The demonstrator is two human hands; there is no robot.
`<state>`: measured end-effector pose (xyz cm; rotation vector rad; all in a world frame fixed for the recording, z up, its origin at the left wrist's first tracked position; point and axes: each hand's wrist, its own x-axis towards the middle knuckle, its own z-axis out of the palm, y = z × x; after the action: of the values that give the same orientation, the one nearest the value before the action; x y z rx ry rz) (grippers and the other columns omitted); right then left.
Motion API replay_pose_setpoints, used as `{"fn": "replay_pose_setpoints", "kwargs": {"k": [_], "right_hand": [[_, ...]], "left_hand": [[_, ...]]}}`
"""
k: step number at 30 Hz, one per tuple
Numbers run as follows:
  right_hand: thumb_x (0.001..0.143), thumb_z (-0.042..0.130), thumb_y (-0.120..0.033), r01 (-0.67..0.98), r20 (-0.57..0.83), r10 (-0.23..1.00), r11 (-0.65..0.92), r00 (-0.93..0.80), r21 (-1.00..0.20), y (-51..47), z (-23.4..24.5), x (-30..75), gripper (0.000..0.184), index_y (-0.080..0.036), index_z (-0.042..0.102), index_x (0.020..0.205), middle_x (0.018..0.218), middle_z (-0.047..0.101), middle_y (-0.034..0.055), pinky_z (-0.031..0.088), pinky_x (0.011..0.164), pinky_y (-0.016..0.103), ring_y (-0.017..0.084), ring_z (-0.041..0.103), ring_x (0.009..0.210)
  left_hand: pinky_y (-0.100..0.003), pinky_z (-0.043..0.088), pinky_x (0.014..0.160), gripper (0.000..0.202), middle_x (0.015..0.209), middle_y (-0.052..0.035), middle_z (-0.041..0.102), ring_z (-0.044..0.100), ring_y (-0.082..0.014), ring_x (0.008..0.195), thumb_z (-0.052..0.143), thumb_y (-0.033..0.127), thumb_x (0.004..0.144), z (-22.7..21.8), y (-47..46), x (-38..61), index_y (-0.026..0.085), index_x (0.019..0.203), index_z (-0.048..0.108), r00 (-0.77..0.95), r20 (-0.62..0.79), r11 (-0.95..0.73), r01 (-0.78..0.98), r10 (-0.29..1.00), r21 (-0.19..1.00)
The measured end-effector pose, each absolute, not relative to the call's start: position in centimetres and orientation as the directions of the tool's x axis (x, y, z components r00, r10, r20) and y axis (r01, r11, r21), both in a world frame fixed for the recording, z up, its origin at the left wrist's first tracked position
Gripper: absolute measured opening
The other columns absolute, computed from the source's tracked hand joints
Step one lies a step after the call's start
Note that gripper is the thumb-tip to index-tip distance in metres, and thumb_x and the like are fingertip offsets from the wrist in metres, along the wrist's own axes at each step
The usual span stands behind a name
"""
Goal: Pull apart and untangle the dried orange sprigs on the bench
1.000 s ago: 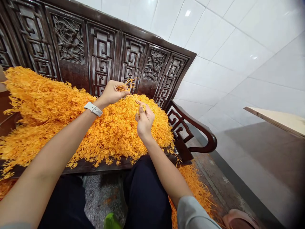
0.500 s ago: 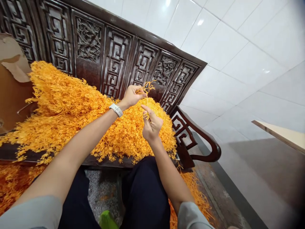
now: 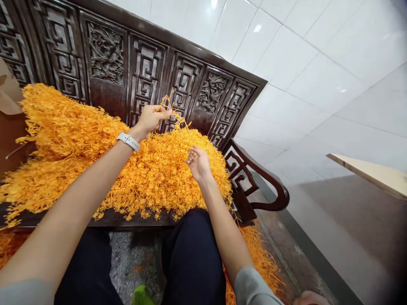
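Note:
Between the thumb and fingers of my left hand (image 3: pixel 152 120) is a thin orange sprig (image 3: pixel 179 119), its branching strands sticking out to the right. That hand is raised over the back of a large heap of orange artificial sprigs (image 3: pixel 159 173), and its wrist wears a pale watch (image 3: pixel 128 141). Lower and to the right, my right hand (image 3: pixel 199 164) hovers over the right part of the heap with its fingers curled in. Whether anything lies inside those fingers is hidden. A gap separates the two hands.
The heap lies on a dark carved wooden bench (image 3: pixel 108 95) with a curved armrest (image 3: pixel 276 186) at right. A cardboard box (image 3: pixel 11 127) stands at the left edge. More orange strands (image 3: pixel 260 254) lie on the floor; a board edge (image 3: pixel 365 173) juts in from the right.
My hands were close together at the sprig and are now apart. The left has moved left with the sprig; the right has dropped slightly, its fingers curling in. The view has shifted a little right.

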<state>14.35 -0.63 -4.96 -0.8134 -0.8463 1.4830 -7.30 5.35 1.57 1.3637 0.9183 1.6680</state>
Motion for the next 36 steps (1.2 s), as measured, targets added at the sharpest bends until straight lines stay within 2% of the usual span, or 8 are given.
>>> {"fn": "replay_pose_setpoints", "kwargs": {"k": [5,9,14,17,19,25,31,36], "right_hand": [[0.078,0.09,-0.038,-0.499,0.155,0.973,0.052,-0.169,-0.865,-1.2,-5.6,12.4,0.053,-0.026,0.054,0.114,0.099,0.071,-0.0013,0.055,0.062,0.024,0.011,0.065,0.075],[0.093,0.071,-0.057,-0.538,0.262,0.963,0.253,0.06,-0.804,-0.2,-5.5,12.4,0.039,-0.027,0.054,0.11,0.113,0.069,0.0053,0.061,0.079,0.031,0.015,0.069,0.091],[0.1,0.062,-0.055,-0.537,0.257,0.926,0.37,0.275,-0.758,1.1,-5.5,14.5,0.031,-0.027,0.058,0.112,0.118,0.066,0.0056,0.059,0.089,0.03,0.014,0.068,0.098],[0.105,0.042,-0.068,-0.558,0.219,0.944,0.323,0.246,-0.764,0.6,-5.1,14.6,0.045,-0.025,0.057,0.104,0.108,0.069,0.0073,0.059,0.085,0.032,0.017,0.07,0.098],[0.104,0.034,-0.076,-0.564,0.205,0.95,0.305,0.236,-0.768,0.2,-4.8,14.3,0.056,-0.024,0.055,0.097,0.093,0.068,0.0054,0.058,0.076,0.031,0.017,0.069,0.086],[0.099,0.047,-0.081,-0.466,0.093,0.899,0.308,0.429,-0.829,0.6,-4.8,14.5,0.06,-0.025,0.04,0.078,0.061,0.045,-0.0064,0.038,0.051,0.023,0.009,0.043,0.051],[0.102,0.056,-0.07,-0.447,0.06,0.902,0.269,0.427,-0.853,1.8,-5.3,15.3,0.06,-0.026,0.029,0.072,0.053,0.027,-0.0118,0.02,0.042,0.022,0.006,0.02,0.043],[0.108,0.056,-0.051,-0.441,0.032,0.924,0.212,0.38,-0.872,2.6,-5.2,14.7,0.052,-0.026,0.03,0.07,0.052,0.027,-0.0114,0.018,0.042,0.022,0.006,0.02,0.043]], "left_hand": [[-0.024,0.012,0.044,0.036,0.048,0.0071,0.032,0.019,-0.0034,0.044,0.08,0.025,0.082,0.8,5.0,-4.3,0.019,0.056,0.057,-0.06,0.44,-0.443,-0.089,0.896,0.892],[-0.027,0.019,0.049,0.035,0.049,0.0031,0.039,0.027,-0.0064,0.046,0.077,0.031,0.085,0.3,4.2,-2.7,0.018,0.054,0.065,0.145,0.447,-0.465,0.132,0.883,0.876],[-0.03,0.022,0.048,0.04,0.045,-0.0002,0.044,0.032,-0.0101,0.043,0.073,0.037,0.087,0.2,2.7,-1.9,0.019,0.052,0.069,0.335,0.35,-0.469,0.405,0.875,0.785],[-0.03,0.015,0.045,0.045,0.04,0.0018,0.035,0.027,-0.0102,0.04,0.072,0.032,0.085,-0.4,1.8,-1.1,0.021,0.043,0.059,0.372,0.347,-0.491,0.427,0.861,0.759],[-0.031,0.009,0.045,0.053,0.038,0.0027,0.03,0.021,-0.0094,0.038,0.073,0.028,0.082,-1.1,1.2,-0.4,0.022,0.038,0.045,0.37,0.37,-0.509,0.424,0.852,0.749],[-0.032,0.008,0.047,0.057,0.041,0.0029,0.027,0.019,-0.0093,0.039,0.074,0.027,0.081,-2.1,0.1,-0.1,0.022,0.04,0.035,0.452,0.3,-0.51,0.469,0.84,0.721],[-0.033,0.014,0.049,0.055,0.044,0.0009,0.032,0.025,-0.0104,0.042,0.072,0.031,0.087,-0.4,-0.7,-1.8,0.021,0.042,0.042,0.505,0.171,-0.448,0.499,0.846,0.742],[-0.032,0.014,0.052,0.051,0.046,0.0006,0.034,0.025,-0.0088,0.043,0.077,0.019,0.084,1.5,-0.6,-3.8,0.019,0.042,0.047,0.503,0.081,-0.367,0.501,0.86,0.784]]}}
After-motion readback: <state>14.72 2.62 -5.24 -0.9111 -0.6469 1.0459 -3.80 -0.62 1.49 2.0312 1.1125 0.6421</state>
